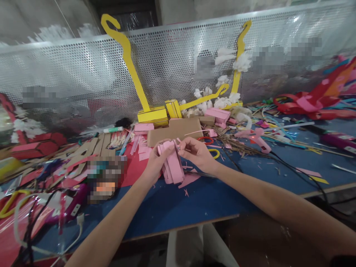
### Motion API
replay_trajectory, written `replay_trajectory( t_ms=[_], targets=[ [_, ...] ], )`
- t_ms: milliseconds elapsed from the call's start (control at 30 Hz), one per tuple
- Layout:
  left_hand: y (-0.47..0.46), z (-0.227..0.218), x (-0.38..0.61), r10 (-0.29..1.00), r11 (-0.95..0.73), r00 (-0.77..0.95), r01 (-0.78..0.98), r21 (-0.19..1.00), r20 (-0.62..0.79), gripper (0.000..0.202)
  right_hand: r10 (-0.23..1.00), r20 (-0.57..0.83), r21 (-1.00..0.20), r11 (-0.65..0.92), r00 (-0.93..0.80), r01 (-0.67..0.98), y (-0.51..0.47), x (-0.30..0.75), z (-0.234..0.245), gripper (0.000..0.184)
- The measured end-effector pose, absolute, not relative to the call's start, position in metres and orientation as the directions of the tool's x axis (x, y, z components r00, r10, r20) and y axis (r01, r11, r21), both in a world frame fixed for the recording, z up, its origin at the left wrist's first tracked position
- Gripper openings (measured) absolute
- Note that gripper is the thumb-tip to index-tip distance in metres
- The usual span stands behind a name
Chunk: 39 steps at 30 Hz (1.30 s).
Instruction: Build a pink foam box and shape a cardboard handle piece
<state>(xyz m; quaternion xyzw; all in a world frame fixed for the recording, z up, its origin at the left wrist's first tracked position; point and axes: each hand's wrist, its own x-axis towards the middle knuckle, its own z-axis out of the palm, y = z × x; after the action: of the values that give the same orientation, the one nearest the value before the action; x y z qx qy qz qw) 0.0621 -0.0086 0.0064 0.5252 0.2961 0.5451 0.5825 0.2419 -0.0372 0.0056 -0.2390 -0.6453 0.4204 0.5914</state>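
Note:
My left hand (156, 158) is closed around a bundle of pink foam strips (172, 166), held upright just above the blue tabletop (194, 204). My right hand (198, 151) pinches at the top right edge of the same bundle, fingers curled together. A thin stick runs from my right fingers toward the upper right. Pink scraps (189, 181) lie on the table directly below the bundle.
A pink glue gun (255, 138) with a black cord lies to the right. Behind my hands sit a cardboard box (175, 130), pink blocks (217, 115) and a yellow foam frame (155, 113). Cardboard strips (91, 148), scissors handles (207, 140) and craft litter crowd the left and far right.

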Motion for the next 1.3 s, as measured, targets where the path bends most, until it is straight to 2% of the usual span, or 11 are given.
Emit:
replay_trajectory(
  t_ms=[467,1000,1200,1300],
  targets=[
    [-0.0067,0.0048,0.0614,0.938,-0.172,0.236,-0.313,0.934,0.252,0.041,0.802,0.566,-0.824,0.547,-0.189,-0.146,-0.04,0.2418,0.0078,0.025],
    [-0.0088,0.0074,0.0621,0.942,-0.16,0.237,-0.311,0.937,0.239,0.043,0.805,0.543,-0.84,0.516,-0.24,-0.169,-0.0426,0.2396,0.0089,0.023],
    [-0.0085,0.0061,0.0611,0.943,-0.161,0.236,-0.299,0.941,0.237,0.044,0.782,0.598,-0.8,0.57,-0.176,-0.188,-0.0405,0.2382,0.0091,0.035],
    [-0.0081,0.0059,0.0606,0.938,-0.169,0.247,-0.287,0.943,0.243,0.043,0.781,0.597,-0.801,0.573,-0.181,-0.173,-0.0388,0.2389,0.0075,0.028]
  ],
)
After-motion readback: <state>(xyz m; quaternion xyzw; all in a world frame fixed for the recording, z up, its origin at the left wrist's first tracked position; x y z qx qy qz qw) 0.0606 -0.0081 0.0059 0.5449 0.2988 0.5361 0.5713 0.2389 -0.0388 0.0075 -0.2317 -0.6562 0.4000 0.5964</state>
